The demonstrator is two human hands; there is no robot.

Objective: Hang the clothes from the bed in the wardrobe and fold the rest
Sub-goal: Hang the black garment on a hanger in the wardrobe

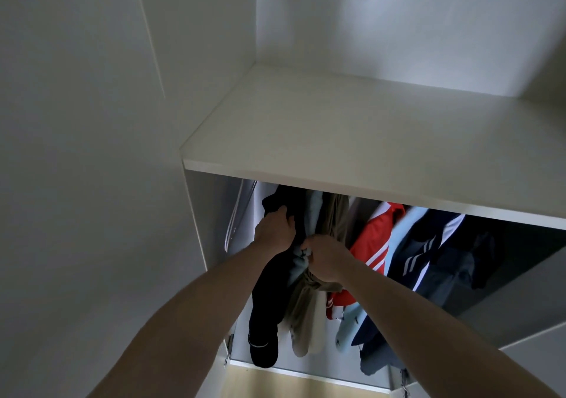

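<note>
**Both hands in the hanging clothes under the wardrobe shelf**

Your two bare forearms reach up and forward into the open wardrobe (196, 214). Your left hand (275, 232) has its fingers curled round the upper part of a black garment (266, 305) at the left end of the row, gripping the cloth. Your right hand (324, 263) is just beside it, fingers bunched on the olive-brown garment (306, 302), pinching its gathered fabric where a pale blue-grey piece (298, 263) is caught between the two.

To the right of your hands the rest of the clothes hang in a close row: a red jacket with white stripes (372, 238), a light blue garment (398, 238), then a dark navy jacket with white stripes (428, 256), with darker pieces beyond it in shadow. The tops of the garments are hidden by the shelf.

Above them runs a white shelf (337, 140), bare on top, with the white back panel (398, 24) behind. A strip of wooden floor (275, 385) shows below the clothes.
</note>
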